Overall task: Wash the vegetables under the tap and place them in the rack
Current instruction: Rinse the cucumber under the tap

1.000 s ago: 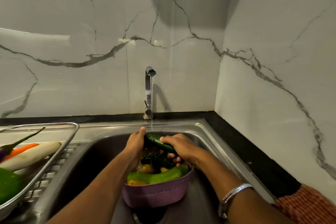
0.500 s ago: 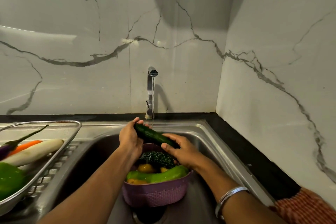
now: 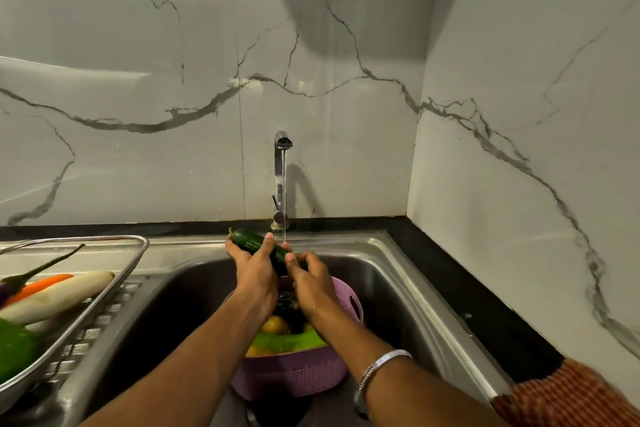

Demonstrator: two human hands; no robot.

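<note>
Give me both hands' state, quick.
Left hand: fingers curled round the cucumber.
Right hand: fingers gripping the cucumber's other end.

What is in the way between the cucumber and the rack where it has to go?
Nothing visible. Both hands, left and right, hold the cucumber above the purple basket. The rack sits off to the left, with only the sink's rim between.

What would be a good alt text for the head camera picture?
Two hands, left hand and right hand, hold a dark green cucumber under a running tap above a steel sink. A purple basket of vegetables stands below; a rack holds washed ones.
</note>
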